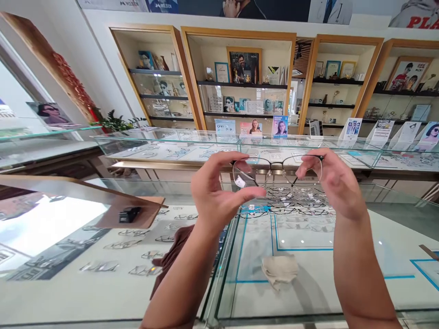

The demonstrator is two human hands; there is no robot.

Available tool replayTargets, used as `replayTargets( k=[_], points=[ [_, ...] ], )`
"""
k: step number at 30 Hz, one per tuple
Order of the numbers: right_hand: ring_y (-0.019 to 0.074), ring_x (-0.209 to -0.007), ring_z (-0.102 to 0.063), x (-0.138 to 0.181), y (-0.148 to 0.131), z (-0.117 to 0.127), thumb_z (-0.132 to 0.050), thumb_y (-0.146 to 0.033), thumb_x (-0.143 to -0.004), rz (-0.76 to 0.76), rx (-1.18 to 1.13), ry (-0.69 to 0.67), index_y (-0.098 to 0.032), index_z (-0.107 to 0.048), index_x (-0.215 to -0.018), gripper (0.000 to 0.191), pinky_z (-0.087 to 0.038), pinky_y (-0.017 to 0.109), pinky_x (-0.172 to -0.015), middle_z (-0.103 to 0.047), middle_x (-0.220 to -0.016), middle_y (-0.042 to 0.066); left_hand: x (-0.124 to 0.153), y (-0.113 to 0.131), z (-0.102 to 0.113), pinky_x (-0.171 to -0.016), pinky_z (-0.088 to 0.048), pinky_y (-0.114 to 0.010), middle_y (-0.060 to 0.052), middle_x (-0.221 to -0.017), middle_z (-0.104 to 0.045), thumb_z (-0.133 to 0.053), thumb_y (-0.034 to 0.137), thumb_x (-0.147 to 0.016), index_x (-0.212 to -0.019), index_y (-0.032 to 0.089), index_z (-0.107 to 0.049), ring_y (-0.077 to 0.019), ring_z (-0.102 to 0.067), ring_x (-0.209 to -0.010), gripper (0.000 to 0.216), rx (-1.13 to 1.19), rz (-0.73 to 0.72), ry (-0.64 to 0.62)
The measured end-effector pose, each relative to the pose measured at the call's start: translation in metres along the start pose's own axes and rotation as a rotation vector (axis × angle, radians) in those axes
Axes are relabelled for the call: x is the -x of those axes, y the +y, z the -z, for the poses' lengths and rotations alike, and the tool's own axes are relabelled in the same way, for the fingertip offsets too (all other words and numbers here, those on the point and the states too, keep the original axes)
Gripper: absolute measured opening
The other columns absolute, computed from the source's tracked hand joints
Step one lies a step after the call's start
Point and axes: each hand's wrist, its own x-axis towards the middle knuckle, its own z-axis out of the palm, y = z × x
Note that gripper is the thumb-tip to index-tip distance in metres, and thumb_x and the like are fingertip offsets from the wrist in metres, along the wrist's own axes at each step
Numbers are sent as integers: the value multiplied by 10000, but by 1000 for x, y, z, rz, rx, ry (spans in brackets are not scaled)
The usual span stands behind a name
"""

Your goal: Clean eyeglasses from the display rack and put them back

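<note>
A pair of thin dark-framed glasses [278, 168] is held up in front of me, above the glass counter. My left hand [219, 194] grips the left end of the frame, thumb and fingers curled round it. My right hand [332, 183] pinches the right end, where the temple meets the lens. The lenses are clear, and a small white tag shows behind the left lens. Both temples fold in behind the frame.
A beige cleaning cloth [279, 270] lies on the glass counter [343, 256] below my hands. Rows of spectacle frames [295, 201] lie inside the case. A brown cloth [173, 256] and a small black object [129, 214] are at the left. Display counters and shelves stand beyond.
</note>
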Motion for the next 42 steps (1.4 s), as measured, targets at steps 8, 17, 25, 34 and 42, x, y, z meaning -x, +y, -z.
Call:
replayTargets(
  k=[8,17,25,34,42],
  points=[
    [160,-818,-608,4,1,-19,-770,-570,-918,238,217,167,-347,-631,-1288,454,-542,408,-839,-647,-1243,15,-1,1,-7,-666,-475,-307,19,-761,-595,-829,702,-779,-1064,240,-723,-134,-568,-687,554,44,104,26],
    [197,-821,-611,0,4,-17,-791,-592,-896,196,231,166,-324,-657,-1196,424,-575,414,-820,-595,-916,2,-4,-10,-5,-753,-574,-329,-36,-970,-671,-846,743,-725,-1231,264,-673,-171,-657,-839,717,114,149,-61],
    [173,-845,-616,-3,6,-18,-826,-524,-892,222,158,179,-330,-650,-1204,407,-561,391,-841,-596,-935,-25,1,-21,-10,-942,-627,-357,-81,-1192,-709,-857,596,-812,-1278,282,-651,-229,-717,-1138,599,136,181,-46],
    [256,-1142,-631,-4,9,-15,-785,-621,-887,157,393,238,-343,-668,-1253,474,-553,464,-1008,-657,-1231,48,3,-14,-4,-895,-630,-309,-59,-1208,-685,-892,506,-805,-1289,315,-678,-218,-675,-1177,563,63,221,12],
    [253,-1168,-652,-1,10,-22,-778,-617,-895,106,393,301,-322,-611,-1304,531,-560,460,-1018,-677,-1238,56,2,-4,-6,-917,-607,-303,-49,-1166,-686,-956,443,-744,-1246,306,-724,-195,-675,-1118,570,107,262,111]
  ],
)
